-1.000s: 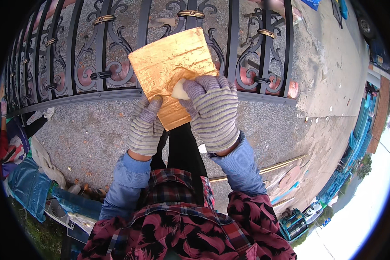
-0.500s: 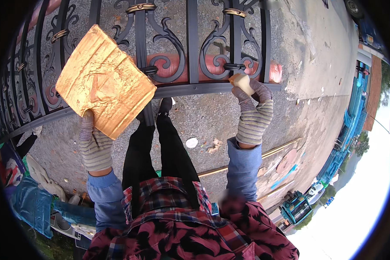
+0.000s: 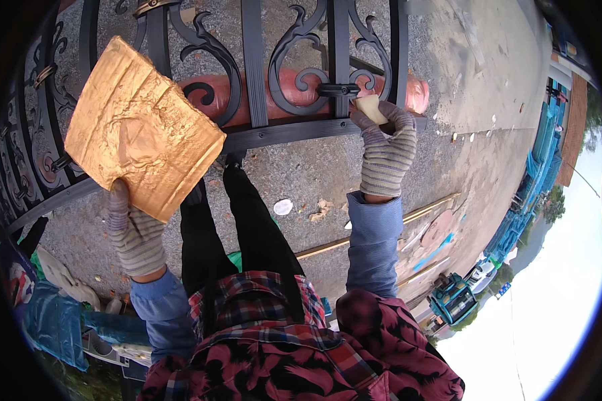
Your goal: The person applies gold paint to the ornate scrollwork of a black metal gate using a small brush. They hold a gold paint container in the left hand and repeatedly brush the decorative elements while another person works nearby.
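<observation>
My left hand (image 3: 135, 230), in a striped knit glove with bare fingertips, grips a cardboard piece (image 3: 144, 137) by its near edge. The cardboard is coated in gold paint, thickest around its middle. In my right hand (image 3: 389, 144), gloved the same way, a small pale sponge (image 3: 370, 109) is pinched between thumb and fingers. It is at the lower part of a black metal gate (image 3: 294, 132), close to a black collar (image 3: 338, 90) and a scroll. I cannot tell whether the sponge touches the metal.
A pink-red wrapped roll (image 3: 416, 95) lies under the gate's bars. Gold collars (image 3: 155, 7) band some uprights. A long wooden strip (image 3: 435, 206) and a white scrap (image 3: 283, 207) are on the concrete. Blue sheeting (image 3: 53, 321) is at lower left, a teal vehicle (image 3: 453, 299) at right.
The gate and ground have shifted left in the picture. The cardboard has also moved left. The sponge has gone a little up and now sits further right of the black collar.
</observation>
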Demonstrator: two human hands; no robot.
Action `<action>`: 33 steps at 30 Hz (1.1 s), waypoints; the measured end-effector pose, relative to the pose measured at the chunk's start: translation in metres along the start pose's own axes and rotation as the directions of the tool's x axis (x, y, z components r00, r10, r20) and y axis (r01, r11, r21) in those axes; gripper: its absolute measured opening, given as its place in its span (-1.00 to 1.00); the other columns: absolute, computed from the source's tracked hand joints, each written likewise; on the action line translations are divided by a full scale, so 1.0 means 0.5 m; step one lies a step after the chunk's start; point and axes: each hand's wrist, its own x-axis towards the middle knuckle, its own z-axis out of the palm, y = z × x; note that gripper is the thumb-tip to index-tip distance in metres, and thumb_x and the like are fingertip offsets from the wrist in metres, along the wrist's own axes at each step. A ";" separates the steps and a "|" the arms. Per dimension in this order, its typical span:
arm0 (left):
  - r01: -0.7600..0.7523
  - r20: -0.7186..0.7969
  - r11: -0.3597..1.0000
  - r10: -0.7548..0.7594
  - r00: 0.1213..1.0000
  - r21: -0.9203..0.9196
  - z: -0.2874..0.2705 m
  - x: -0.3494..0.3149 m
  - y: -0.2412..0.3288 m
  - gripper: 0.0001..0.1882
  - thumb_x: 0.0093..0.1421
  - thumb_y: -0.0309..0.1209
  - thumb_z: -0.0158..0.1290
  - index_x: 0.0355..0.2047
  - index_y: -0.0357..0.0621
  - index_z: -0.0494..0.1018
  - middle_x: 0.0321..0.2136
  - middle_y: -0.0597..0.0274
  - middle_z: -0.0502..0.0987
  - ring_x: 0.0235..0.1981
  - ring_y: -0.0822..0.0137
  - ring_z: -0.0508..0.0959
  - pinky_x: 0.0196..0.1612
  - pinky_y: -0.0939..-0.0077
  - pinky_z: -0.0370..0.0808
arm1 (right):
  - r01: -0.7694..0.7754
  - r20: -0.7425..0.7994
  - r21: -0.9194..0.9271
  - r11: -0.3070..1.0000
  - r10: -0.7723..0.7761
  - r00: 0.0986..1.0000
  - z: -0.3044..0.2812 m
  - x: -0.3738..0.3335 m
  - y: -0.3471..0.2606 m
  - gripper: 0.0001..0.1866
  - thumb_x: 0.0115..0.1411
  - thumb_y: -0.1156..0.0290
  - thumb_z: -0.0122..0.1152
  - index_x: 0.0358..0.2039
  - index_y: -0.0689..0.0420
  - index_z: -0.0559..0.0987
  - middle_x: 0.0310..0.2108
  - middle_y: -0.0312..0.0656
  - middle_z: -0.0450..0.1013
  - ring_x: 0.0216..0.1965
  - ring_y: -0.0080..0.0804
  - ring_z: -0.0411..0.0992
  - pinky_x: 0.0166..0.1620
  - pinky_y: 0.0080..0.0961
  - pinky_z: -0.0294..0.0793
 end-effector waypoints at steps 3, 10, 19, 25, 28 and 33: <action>0.008 -0.022 1.000 -0.008 1.000 -0.004 -0.001 -0.005 0.011 -0.46 0.15 -0.31 0.04 0.09 -0.29 0.19 0.04 0.06 0.32 0.07 0.18 0.34 0.14 0.23 0.27 | 0.066 -0.002 -0.042 0.997 -0.066 0.998 0.022 -0.007 0.009 -0.62 -0.25 0.47 0.43 -0.36 0.21 0.51 -0.34 -0.09 0.42 -0.29 -0.21 0.39 -0.20 -0.38 0.40; 0.000 0.004 0.999 -0.001 1.000 0.032 -0.028 0.014 0.007 -0.47 0.15 -0.32 0.04 0.07 -0.31 0.20 0.03 0.06 0.33 0.05 0.18 0.35 0.13 0.26 0.28 | 0.253 0.082 -0.239 0.937 -0.241 0.967 0.070 -0.002 -0.002 -0.63 -0.25 0.42 0.41 -0.36 0.14 0.52 -0.32 -0.10 0.43 -0.22 -0.12 0.37 -0.16 -0.26 0.38; 0.021 -0.033 0.998 -0.019 0.999 0.062 -0.029 0.017 0.003 -0.43 0.14 -0.31 0.04 0.10 -0.29 0.16 0.04 0.02 0.32 0.06 0.14 0.36 0.12 0.18 0.30 | 0.133 -0.050 -0.178 0.975 -0.144 0.988 0.040 0.022 0.045 -0.62 -0.27 0.55 0.40 -0.35 0.19 0.52 -0.30 -0.07 0.40 -0.27 -0.18 0.40 -0.19 -0.38 0.45; 0.037 -0.011 0.997 -0.036 0.999 0.065 -0.036 0.019 0.005 -0.46 0.15 -0.29 0.04 0.08 -0.29 0.20 0.02 0.06 0.34 0.04 0.18 0.37 0.11 0.27 0.31 | 0.265 0.121 -0.336 0.904 -0.238 0.964 0.077 0.006 0.001 -0.61 -0.27 0.38 0.41 -0.35 0.09 0.53 -0.29 -0.10 0.42 -0.22 -0.10 0.36 -0.14 -0.22 0.35; 0.030 -0.008 0.997 -0.030 1.000 0.068 -0.040 0.019 0.007 -0.46 0.15 -0.28 0.03 0.08 -0.28 0.20 0.01 0.07 0.35 0.03 0.19 0.38 0.11 0.28 0.32 | 0.236 0.106 -0.382 0.893 -0.212 0.972 0.075 0.011 0.012 -0.62 -0.27 0.39 0.41 -0.35 0.09 0.53 -0.29 -0.10 0.42 -0.21 -0.10 0.36 -0.14 -0.22 0.36; 0.028 -0.035 0.998 -0.026 0.999 0.063 -0.050 0.019 0.007 -0.46 0.15 -0.28 0.03 0.08 -0.28 0.20 0.00 0.08 0.36 0.02 0.19 0.38 0.10 0.29 0.33 | 0.188 -0.054 -0.237 0.953 -0.207 0.977 0.044 0.023 0.021 -0.64 -0.24 0.47 0.40 -0.33 0.12 0.55 -0.32 -0.07 0.42 -0.31 -0.13 0.41 -0.22 -0.34 0.43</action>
